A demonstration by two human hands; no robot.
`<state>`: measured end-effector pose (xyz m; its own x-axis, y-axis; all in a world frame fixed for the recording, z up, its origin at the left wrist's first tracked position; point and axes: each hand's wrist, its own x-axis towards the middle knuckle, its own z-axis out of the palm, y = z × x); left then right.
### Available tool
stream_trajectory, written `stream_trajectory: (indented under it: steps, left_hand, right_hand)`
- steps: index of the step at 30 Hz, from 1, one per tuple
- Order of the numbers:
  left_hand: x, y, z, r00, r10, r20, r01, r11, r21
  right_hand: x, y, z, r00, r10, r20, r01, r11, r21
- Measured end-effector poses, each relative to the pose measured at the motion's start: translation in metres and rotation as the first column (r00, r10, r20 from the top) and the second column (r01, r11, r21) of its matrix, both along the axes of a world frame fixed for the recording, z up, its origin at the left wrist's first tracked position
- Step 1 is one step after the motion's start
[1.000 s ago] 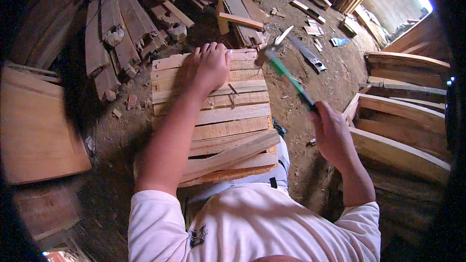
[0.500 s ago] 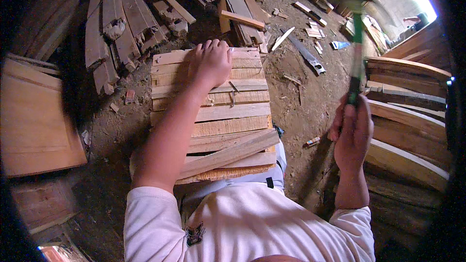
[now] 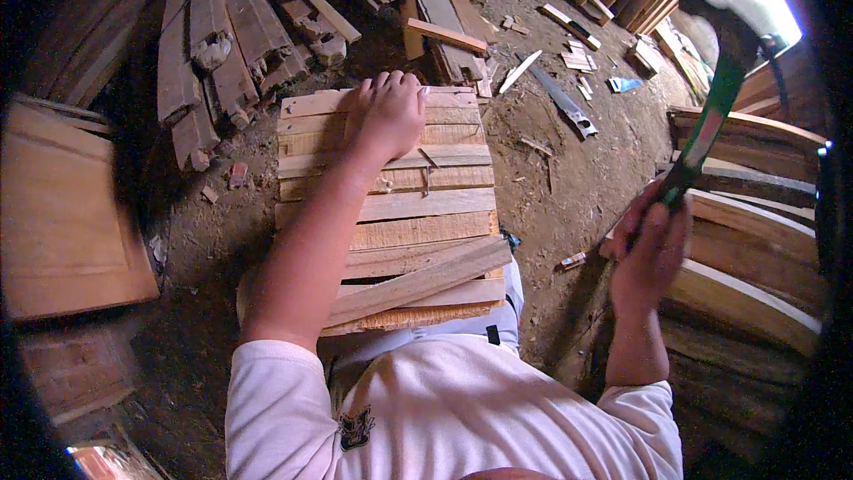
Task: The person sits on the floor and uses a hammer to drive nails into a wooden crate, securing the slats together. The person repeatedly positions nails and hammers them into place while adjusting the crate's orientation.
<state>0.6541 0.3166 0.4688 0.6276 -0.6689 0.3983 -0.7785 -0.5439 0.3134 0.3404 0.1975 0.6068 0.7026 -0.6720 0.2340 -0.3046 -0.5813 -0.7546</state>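
A panel of rough wooden slats [image 3: 422, 204] lies across my lap. My left hand [image 3: 388, 111] is closed at its far edge, with the fingers curled over the end slat; whether a nail is under them I cannot see. Nails [image 3: 426, 169] lie loose on the middle slats. One separate slat [image 3: 426, 277] rests slantwise over the near ones. Out to the right and apart from the panel, my right hand [image 3: 653, 244] is wrapped around the green handle of a hammer [image 3: 711, 116]. The hammer is raised, its dark head toward the upper right.
A handsaw [image 3: 562, 102] and a blue-bladed tool [image 3: 625, 84] lie on the dirt floor among wood scraps. Stacked boards [image 3: 746, 213] stand close on the right. Timber [image 3: 227, 36] is piled at the far left, and a wooden panel [image 3: 75, 213] stands on the left.
The hammer has tipped from nearly upright to leaning right, its head swinging to the right. My right wrist has turned with it. My left hand and the slatted panel stay in place.
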Motion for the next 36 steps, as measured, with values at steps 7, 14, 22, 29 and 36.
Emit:
stream_trajectory:
  steps: [7,14,22,29,36]
  left_hand:
    - [-0.004,0.001,0.012,0.999,0.01,-0.047,-0.01,1.0,-0.011]
    - [-0.002,-0.004,0.004,0.999,-0.028,-0.043,0.027,0.999,-0.034]
    - [-0.012,0.003,0.015,0.997,0.015,-0.081,-0.012,0.999,0.042]
    - [-0.005,-0.003,0.007,0.997,-0.014,-0.073,0.012,0.999,-0.031]
    - [0.0,0.003,0.002,1.0,0.029,0.008,-0.029,0.999,0.03]
  right_hand:
    - [-0.011,-0.02,-0.029,0.923,-0.048,-0.382,-0.099,0.93,-0.354]
    - [-0.008,-0.014,-0.016,0.996,-0.046,0.076,0.051,0.996,-0.071]
    - [-0.012,-0.029,-0.005,0.96,-0.088,-0.266,0.002,0.952,-0.307]
    - [-0.001,-0.01,-0.039,0.9,0.095,-0.425,-0.233,0.929,-0.286]
    - [0.001,-0.014,0.007,0.998,-0.04,-0.043,0.029,0.973,-0.23]
